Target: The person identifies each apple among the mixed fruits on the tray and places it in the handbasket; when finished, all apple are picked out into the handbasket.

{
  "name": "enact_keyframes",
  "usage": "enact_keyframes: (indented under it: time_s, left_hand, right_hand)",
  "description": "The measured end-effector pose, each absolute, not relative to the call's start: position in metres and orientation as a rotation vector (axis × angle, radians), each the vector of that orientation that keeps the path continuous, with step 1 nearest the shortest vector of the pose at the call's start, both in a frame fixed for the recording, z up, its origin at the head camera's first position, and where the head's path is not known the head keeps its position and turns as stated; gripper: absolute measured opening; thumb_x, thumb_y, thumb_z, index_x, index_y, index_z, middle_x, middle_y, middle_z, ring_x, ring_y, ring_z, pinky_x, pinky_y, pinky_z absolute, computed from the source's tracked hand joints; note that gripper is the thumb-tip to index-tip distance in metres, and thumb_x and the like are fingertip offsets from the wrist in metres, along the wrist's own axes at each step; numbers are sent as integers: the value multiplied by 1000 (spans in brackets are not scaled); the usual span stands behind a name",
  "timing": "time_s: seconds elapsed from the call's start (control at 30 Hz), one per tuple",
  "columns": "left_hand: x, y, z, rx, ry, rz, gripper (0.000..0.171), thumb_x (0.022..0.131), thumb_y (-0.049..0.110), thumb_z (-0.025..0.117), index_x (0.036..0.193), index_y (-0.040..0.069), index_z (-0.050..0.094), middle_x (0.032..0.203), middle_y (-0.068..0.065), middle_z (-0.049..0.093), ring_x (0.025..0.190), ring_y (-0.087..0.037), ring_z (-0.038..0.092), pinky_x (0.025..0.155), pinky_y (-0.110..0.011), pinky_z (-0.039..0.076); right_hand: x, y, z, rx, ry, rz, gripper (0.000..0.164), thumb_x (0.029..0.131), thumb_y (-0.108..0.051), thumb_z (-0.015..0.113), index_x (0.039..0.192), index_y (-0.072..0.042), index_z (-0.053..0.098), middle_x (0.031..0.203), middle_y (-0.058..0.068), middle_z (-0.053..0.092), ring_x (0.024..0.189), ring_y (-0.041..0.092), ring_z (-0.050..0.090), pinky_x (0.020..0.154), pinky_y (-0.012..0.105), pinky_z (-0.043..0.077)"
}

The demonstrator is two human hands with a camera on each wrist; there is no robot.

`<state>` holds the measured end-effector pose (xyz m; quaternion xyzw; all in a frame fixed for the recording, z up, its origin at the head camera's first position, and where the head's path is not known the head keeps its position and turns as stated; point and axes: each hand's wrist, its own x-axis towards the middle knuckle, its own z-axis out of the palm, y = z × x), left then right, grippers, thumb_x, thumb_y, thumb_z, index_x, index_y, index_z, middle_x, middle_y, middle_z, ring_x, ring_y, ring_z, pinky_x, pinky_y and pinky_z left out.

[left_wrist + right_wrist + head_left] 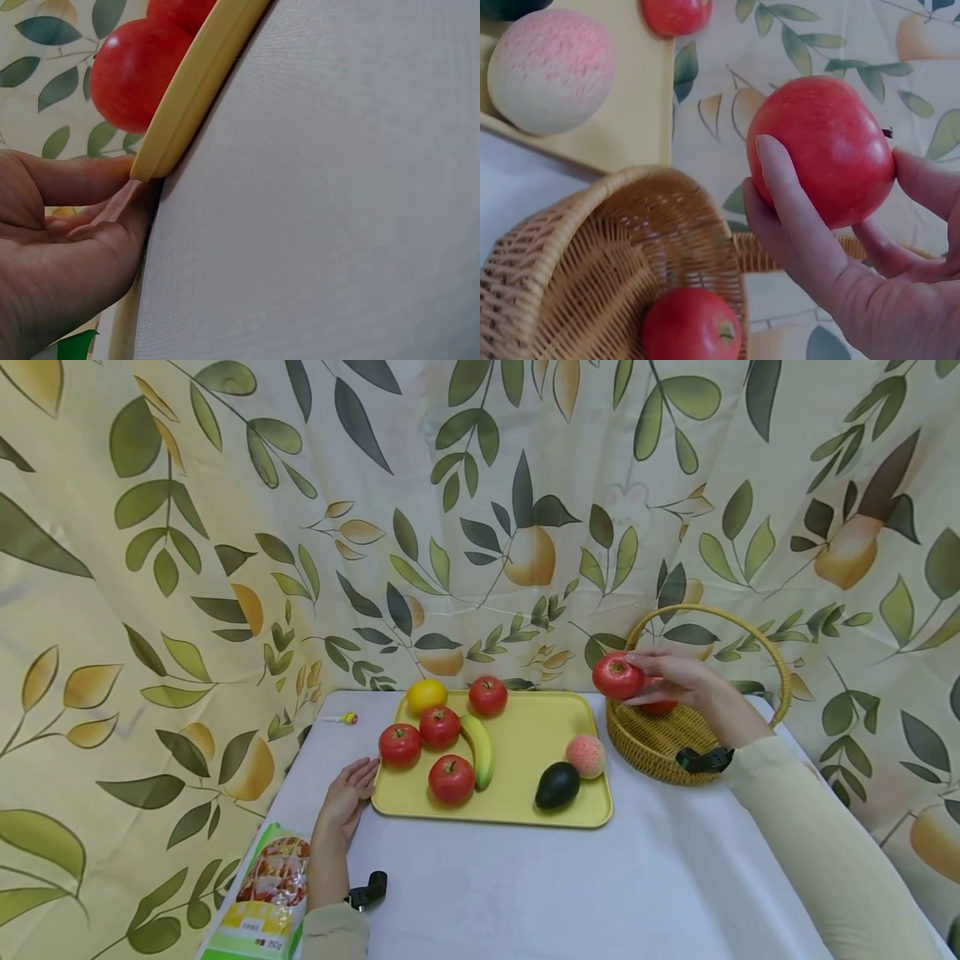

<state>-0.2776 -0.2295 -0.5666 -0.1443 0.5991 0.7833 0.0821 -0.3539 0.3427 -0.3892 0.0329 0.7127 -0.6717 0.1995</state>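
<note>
My right hand (671, 677) holds a red apple (618, 675) with a dark stem between thumb and fingers, above the wicker basket (637, 752). Inside that basket lies another red apple (692, 326). My left hand (348, 797) touches the left edge of the yellow tray (510, 816), its fingers fairly straight; in the left wrist view a fingertip meets the tray's rim (180, 112). On the tray are several red apples (452, 779), a yellow lemon-like fruit (427, 695), a banana (480, 752), a pink peach (586, 755) and a dark avocado (557, 786).
The basket's tall arched handle (780, 668) rises beside my right wrist. A small wrapped lollipop (347, 718) lies at the table's back left. Near the front left is a printed food packet (270, 893). A leaf-patterned curtain (480, 527) hangs behind the white-covered table (525, 893).
</note>
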Motion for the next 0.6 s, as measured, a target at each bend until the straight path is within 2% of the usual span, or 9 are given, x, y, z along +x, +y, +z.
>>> enact_keyframes:
  time_s: [0.23, 0.33, 0.43, 0.6]
  left_hand:
    - [-277, -229, -567, -435, 1798, 2337, 70, 97, -21, 41, 162, 1, 26, 163, -21, 39, 151, -30, 39, 123, -38, 34]
    - [-277, -229, -568, -437, 1799, 2340, 69, 97, -21, 42, 161, 1, 28, 162, -21, 40, 151, -30, 39, 122, -38, 34]
    - [-277, -230, -568, -427, 1802, 2337, 69, 97, -21, 42, 161, 0, 28, 162, -21, 40, 151, -31, 39, 123, -39, 34]
    - [-279, -230, -567, -421, 1809, 2329, 69, 97, -20, 43, 161, 1, 28, 163, -20, 40, 151, -31, 39, 122, -39, 34]
  right_hand:
    - [-352, 353, -394, 167, 1951, -1903, 66, 111, -22, 52, 163, 1, 18, 148, 21, 33, 109, 29, 63, 107, 59, 49]
    - [-353, 357, -396, 182, 1936, -1908, 64, 110, -23, 52, 162, -1, 21, 151, 21, 32, 113, 29, 60, 108, 58, 48]
    - [-357, 364, -401, 198, 1916, -1910, 53, 109, -23, 55, 154, -3, 33, 146, 20, 37, 113, 29, 61, 107, 59, 50]
    - [-363, 378, -409, 231, 1858, -1907, 22, 108, -23, 58, 126, -10, 52, 128, 15, 50, 105, 30, 65, 106, 60, 50]
